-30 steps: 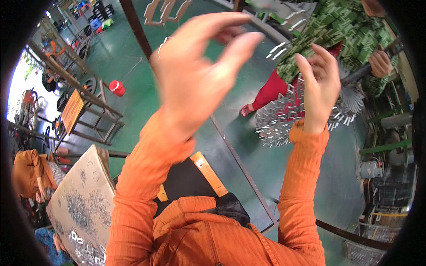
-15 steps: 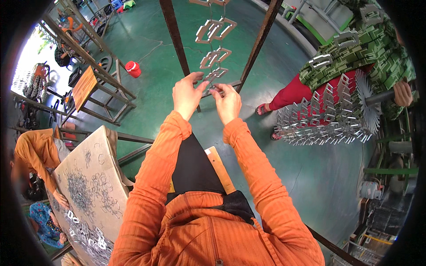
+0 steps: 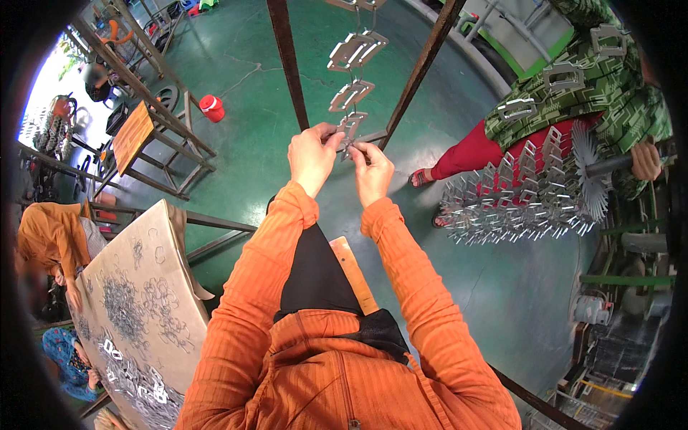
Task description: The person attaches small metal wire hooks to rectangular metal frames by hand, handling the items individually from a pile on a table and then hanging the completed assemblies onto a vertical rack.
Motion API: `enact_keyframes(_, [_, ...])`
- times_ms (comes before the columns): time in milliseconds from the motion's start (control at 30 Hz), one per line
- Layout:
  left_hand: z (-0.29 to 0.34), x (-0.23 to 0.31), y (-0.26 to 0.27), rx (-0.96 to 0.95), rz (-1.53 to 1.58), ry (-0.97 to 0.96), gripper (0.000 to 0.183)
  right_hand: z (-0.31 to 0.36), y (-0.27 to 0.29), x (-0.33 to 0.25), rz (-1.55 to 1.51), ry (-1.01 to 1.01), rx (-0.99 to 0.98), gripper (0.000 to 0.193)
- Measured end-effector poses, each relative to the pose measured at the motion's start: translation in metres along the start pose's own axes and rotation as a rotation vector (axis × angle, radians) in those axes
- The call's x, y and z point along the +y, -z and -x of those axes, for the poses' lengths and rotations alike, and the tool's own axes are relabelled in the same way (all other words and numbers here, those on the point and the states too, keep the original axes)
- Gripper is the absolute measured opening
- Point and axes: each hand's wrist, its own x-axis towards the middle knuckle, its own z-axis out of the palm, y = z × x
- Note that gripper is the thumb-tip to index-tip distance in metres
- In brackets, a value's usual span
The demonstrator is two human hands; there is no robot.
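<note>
Both the left hand and right hand pinch the lowest metal bracket between two rusty bars.

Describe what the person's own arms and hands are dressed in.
Both arms wear long orange sleeves of ribbed knit, the left sleeve and the right sleeve, ending in snug cuffs at the wrists. The left hand and right hand are bare: no gloves, rings or watch visible.

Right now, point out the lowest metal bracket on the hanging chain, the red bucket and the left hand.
lowest metal bracket point(image 3: 352, 126), head view, on its flat face.
red bucket point(image 3: 212, 108), head view, on its side wall.
left hand point(image 3: 312, 154), head view, on its back.
</note>
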Motion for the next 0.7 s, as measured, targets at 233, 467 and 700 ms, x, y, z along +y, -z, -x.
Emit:
enact_keyframes(233, [0.004, 0.006, -0.003, -0.040, 0.034, 0.036, 0.024, 0.006, 0.000, 0.008, -0.188, -0.068, 0.061, 0.006])
enact_keyframes(467, [0.006, 0.014, -0.008, -0.064, 0.039, 0.045, 0.024, 0.006, 0.005, 0.016, -0.189, -0.064, 0.093, 0.007])
enact_keyframes(700, [0.005, 0.013, -0.012, -0.039, 0.035, 0.018, 0.024, 0.003, -0.001, 0.021, -0.355, -0.106, 0.104, 0.005])
